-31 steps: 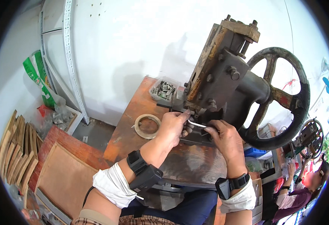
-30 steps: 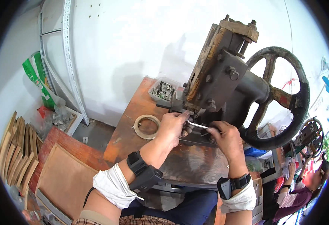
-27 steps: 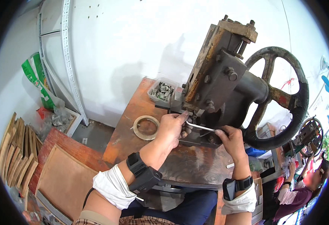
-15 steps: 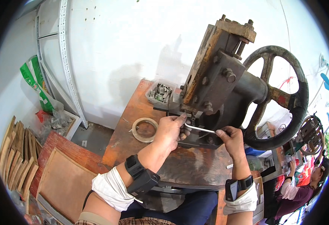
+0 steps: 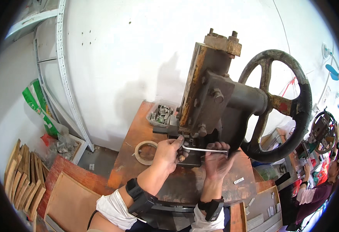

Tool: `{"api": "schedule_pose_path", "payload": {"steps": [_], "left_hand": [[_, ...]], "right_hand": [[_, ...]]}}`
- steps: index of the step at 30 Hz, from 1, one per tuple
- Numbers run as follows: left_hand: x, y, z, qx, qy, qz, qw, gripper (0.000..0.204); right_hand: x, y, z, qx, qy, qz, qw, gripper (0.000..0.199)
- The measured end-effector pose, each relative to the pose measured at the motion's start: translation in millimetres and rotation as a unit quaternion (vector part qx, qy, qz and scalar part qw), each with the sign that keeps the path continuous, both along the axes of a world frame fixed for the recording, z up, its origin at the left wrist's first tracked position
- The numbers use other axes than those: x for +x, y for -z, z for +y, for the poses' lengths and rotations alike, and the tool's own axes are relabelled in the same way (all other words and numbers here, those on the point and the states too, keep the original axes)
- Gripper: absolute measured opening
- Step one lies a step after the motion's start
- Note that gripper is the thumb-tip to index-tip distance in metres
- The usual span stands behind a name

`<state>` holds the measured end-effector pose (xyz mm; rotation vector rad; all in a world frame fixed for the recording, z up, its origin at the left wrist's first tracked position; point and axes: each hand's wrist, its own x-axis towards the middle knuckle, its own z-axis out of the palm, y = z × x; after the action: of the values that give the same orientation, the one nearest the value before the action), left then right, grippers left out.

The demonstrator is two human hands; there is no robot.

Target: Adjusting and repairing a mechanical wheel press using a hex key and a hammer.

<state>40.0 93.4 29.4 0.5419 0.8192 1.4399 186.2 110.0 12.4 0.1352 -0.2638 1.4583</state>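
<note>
A silver L-shaped hex key (image 5: 204, 149) runs crosswise at the foot of a dark hand press (image 5: 212, 100). My left hand (image 5: 166, 154) is closed around its bent end, thumb and fingertips close under the press ram; where the short leg sits is hidden. My right hand (image 5: 217, 164) has its palm turned up beneath the long end. Its fingers curl against the shaft there, while the thumb sticks out to the right, off the key. A ring of tape (image 5: 137, 155) lies on the wooden table left of my left hand.
Behind the tape, a clear tub (image 5: 152, 118) holds small metal pieces. The press's big handwheel (image 5: 306, 116) rises on the right. A tray (image 5: 250, 214) of metal strips sits lower right. Stacked wooden boards (image 5: 24, 181) lean at left. A co-worker (image 5: 316, 199) sits at far right.
My right hand has gone from pinching the long end with its thumb to lying palm-up under it, fingers against the shaft. My left hand stays at the bend. The whole view has shifted.
</note>
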Motion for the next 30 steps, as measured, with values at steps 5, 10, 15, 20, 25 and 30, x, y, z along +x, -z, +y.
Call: {"api": "schedule_pose_path", "payload": {"steps": [5,10,15,20,25,30], "left_hand": [[-4.4,2.7,1.2,0.0,0.03,0.0,1.0,0.027],[-4.6,1.9,1.9,0.003,0.018,-0.007,1.0,0.026],[-2.6,2.1,2.2,-0.006,0.008,-0.014,1.0,0.026],[-8.5,6.1,2.3,-0.002,0.037,-0.009,0.999,0.022],[-3.7,0.5,1.6,0.009,0.029,0.005,1.0,0.027],[1.9,-1.4,-2.7,-0.005,0.007,0.039,0.999,0.027]], "right_hand": [[5.6,-14.9,13.9,0.012,-0.072,0.034,0.997,0.057],[6.7,-22.9,14.4,-0.021,-0.076,-0.017,0.997,0.056],[7.2,-26.0,14.2,-0.061,-0.052,-0.031,0.996,0.056],[6.5,-26.8,15.9,-0.069,-0.063,-0.046,0.995,0.057],[9.2,-25.6,15.7,-0.069,-0.053,-0.034,0.996,0.056],[7.9,-21.9,14.1,-0.066,-0.058,0.005,0.996,0.056]]}}
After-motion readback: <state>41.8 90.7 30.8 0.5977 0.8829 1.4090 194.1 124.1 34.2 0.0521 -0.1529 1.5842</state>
